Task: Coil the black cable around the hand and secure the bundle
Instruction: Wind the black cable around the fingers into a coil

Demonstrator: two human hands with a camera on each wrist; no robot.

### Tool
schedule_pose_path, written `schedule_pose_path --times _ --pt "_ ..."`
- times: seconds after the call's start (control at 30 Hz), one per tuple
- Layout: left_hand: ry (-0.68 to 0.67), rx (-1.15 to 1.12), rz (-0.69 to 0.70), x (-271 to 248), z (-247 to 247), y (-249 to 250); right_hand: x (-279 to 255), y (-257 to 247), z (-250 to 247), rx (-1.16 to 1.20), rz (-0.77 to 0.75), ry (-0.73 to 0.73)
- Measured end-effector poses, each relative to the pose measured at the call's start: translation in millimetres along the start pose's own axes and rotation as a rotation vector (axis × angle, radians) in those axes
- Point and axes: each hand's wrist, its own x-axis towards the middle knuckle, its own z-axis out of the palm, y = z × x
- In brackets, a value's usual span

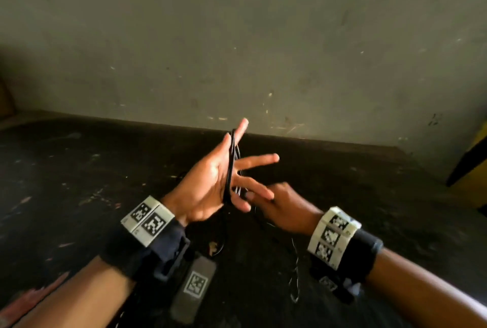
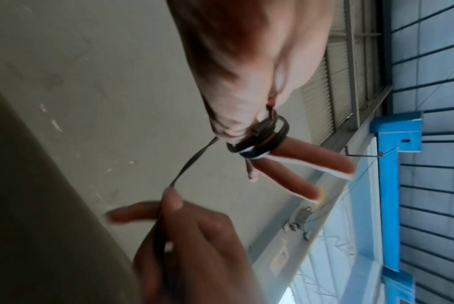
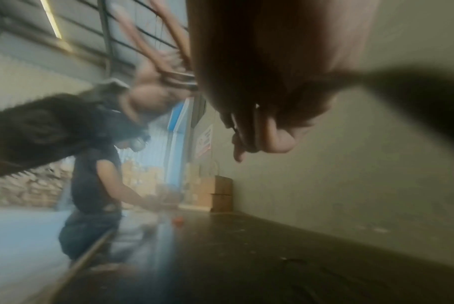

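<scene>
My left hand (image 1: pixel 210 177) is raised over the dark table (image 1: pixel 79 169), palm toward me, fingers straight and spread. The black cable (image 1: pixel 230 167) is wound in several loops across the base of its fingers; the left wrist view shows that coil (image 2: pixel 262 135) tight round the fingers. One strand (image 2: pixel 192 162) runs taut from the coil to my right hand (image 1: pixel 284 206), just below and to the right, which pinches it between thumb and fingers (image 2: pixel 172 197). Loose cable (image 1: pixel 295 269) trails down onto the table. The right wrist view is blurred; my right hand (image 3: pixel 259 123) shows curled there.
A grey block with a printed marker (image 1: pixel 193 285) lies on the table near my left forearm. A scuffed wall (image 1: pixel 263 37) stands close behind. A yellow and black object (image 1: pixel 471 169) sits at the right edge. Another person (image 3: pixel 96 185) and cardboard boxes (image 3: pixel 220 195) are further along.
</scene>
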Motion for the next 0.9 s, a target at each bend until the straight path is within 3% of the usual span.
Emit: schedule_pose_path --times 0.2,0.37,0.47,0.63,0.73,0.9 --pt "0.238 0.148 0.082 17 -13 4 -13 -44 11 0.080 0.022 -0.185" --pt "0.342 0.390 0.023 19 -22 -14 -22 -66 -20 0.000 0.081 -0.329" --pt "0.321 0.670 -0.066 14 -24 -31 -25 -72 -40 0.026 0.172 -0.435" --pt "0.200 0.815 -0.261 0 -22 -60 -21 -75 -81 -0.179 0.176 -0.488" --pt "0.169 0.724 -0.383 -9 -17 -61 -14 -67 -113 -0.270 0.182 -0.450" --pt "0.070 0.530 -0.451 -20 0 -53 -4 -48 -143 -0.310 0.085 -0.193"
